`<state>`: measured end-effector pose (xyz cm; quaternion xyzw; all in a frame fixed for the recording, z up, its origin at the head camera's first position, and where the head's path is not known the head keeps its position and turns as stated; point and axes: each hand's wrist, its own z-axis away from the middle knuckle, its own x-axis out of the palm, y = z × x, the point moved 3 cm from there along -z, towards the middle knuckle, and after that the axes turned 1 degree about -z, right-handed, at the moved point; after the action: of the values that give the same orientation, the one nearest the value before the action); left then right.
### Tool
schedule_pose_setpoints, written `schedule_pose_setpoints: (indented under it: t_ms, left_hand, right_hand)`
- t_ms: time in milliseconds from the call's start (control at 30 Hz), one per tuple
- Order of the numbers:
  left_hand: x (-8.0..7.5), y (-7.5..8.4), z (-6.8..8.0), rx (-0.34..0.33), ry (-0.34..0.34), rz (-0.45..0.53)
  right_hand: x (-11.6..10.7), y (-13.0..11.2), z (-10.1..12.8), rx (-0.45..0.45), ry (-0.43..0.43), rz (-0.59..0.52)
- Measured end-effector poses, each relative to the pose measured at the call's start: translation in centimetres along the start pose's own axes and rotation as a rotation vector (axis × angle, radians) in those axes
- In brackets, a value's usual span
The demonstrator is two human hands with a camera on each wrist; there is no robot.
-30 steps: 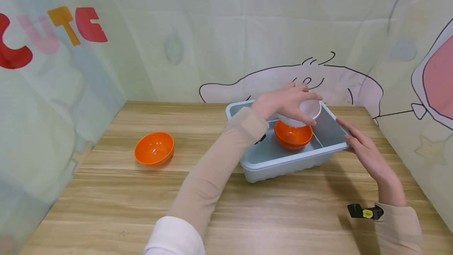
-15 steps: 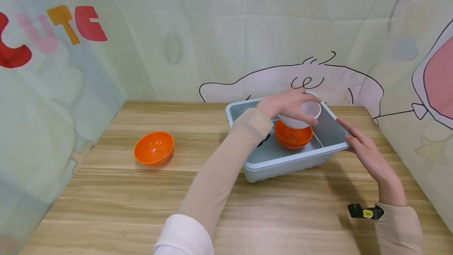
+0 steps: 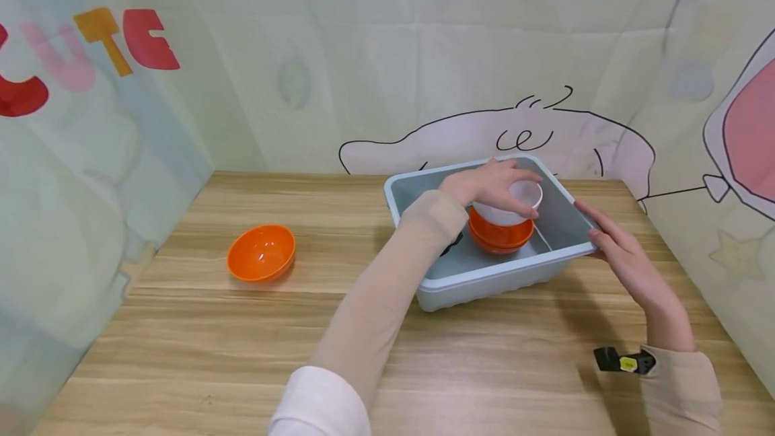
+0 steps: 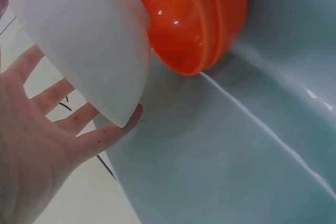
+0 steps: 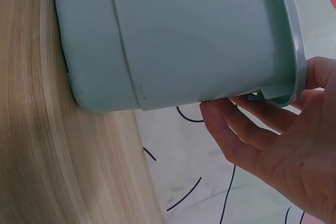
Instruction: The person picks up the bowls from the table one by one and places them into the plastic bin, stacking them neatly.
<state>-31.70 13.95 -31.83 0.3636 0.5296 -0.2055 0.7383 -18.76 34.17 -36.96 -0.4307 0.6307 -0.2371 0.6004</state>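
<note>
My left hand (image 3: 493, 187) grips a white bowl (image 4: 86, 30) from above, fingers spread around its rim. That bowl is inside the pale blue-grey bin (image 3: 502, 273), right over a stack of orange bowls (image 3: 502, 237). In the left wrist view the white bowl's base overlaps the upper orange bowl (image 4: 168, 19). My right hand (image 3: 626, 258) holds the bin's right rim, its thumb over the edge and its fingers under the outside wall (image 5: 194, 40). Away to the left, a single orange bowl (image 3: 262, 253) sits upright on the wooden table.
The wooden table (image 3: 242, 355) carries the bin at its back right. Printed cloth (image 3: 315, 73) hangs behind the table and along both sides. A black strap (image 3: 623, 360) is around my right wrist.
My left hand has lowered the white bowl slightly toward the orange stack. My right hand and the bin stay in place; the view has shifted a little.
</note>
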Motion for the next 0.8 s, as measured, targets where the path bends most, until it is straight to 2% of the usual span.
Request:
schedule_pose_setpoints:
  t_ms: [800]
  left_hand:
    - [2.1, -1.5, -0.4, 0.001, -0.035, -0.002]
  right_hand:
    - [0.0, -0.1, 0.0, 0.025, 0.000, 0.001]
